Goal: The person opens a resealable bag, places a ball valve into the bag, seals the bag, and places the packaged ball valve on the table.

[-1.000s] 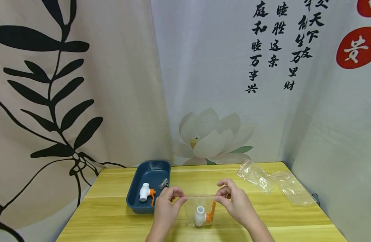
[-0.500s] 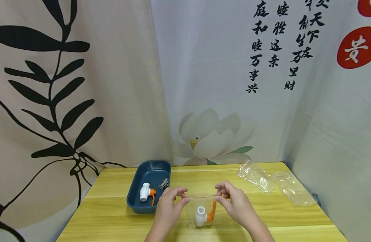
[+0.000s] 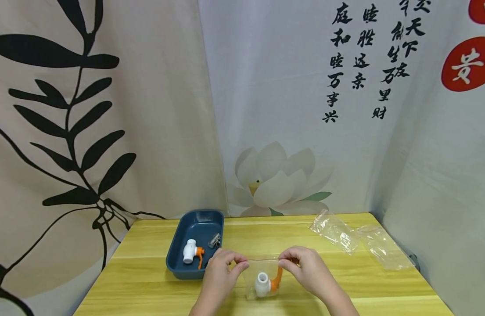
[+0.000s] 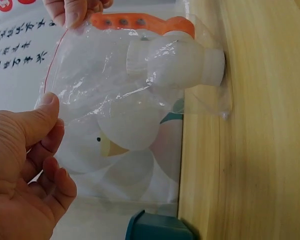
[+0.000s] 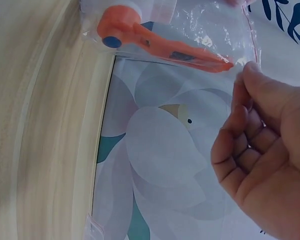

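Observation:
A clear zip bag with a red seal line hangs between both hands. Inside it sits a white ball valve with an orange lever handle. My left hand pinches the bag's top corner between thumb and forefinger. At the opposite top corner, my right hand pinches the seal edge the same way, close to the tip of the lever. The seal line runs stretched from one hand to the other. In the left wrist view the valve lies in the lower part of the bag.
Behind my left hand stands a dark blue tray holding another white valve with an orange handle and a small metal piece. Two crumpled clear bags lie at the table's back right. A printed curtain hangs behind.
My right hand has moved slightly down and left, bringing the two hands a little closer together. Both keep their pinch on the bag, whose top edge sits slightly lower.

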`<state>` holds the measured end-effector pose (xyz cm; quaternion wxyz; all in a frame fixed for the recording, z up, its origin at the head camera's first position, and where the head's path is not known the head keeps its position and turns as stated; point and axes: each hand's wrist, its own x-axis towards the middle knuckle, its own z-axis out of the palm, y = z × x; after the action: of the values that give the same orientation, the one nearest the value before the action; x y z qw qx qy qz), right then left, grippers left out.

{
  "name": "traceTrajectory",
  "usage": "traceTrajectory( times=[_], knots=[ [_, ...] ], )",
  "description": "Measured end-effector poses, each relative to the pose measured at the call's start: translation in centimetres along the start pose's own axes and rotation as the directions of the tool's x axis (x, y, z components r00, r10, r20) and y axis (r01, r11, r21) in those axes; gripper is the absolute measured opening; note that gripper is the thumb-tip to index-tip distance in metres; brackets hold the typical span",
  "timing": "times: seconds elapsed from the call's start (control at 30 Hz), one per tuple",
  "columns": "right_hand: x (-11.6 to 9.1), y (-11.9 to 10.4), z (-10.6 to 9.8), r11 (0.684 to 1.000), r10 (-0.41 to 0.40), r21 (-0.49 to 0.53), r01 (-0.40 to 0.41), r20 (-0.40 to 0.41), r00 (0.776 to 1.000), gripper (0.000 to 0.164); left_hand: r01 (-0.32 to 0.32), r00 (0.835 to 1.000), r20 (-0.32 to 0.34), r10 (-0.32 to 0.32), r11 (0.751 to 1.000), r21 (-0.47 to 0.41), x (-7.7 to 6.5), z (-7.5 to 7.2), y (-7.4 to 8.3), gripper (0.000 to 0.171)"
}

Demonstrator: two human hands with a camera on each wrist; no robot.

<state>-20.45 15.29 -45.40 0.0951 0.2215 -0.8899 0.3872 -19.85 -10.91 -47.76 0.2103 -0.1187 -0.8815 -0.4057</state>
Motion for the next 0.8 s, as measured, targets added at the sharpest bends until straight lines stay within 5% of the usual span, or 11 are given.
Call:
traceTrajectory(
  times=[0.57,0.8],
  knots=[
    [-0.19,0.37,0.57,0.976,-0.211,-0.074,0.204,-0.104,0.972,0.011,-0.083,0.994,-0.073,0.081,0.996,-0.027,-0.16,-0.02,-0.44,0.018],
    [-0.29,0.12,0.66,0.980,-0.190,-0.076,0.183,-0.087,0.978,0.007,-0.059,0.998,-0.026,0.059,0.998,-0.017,-0.26,-0.20,-0.35,0.013]
  ],
)
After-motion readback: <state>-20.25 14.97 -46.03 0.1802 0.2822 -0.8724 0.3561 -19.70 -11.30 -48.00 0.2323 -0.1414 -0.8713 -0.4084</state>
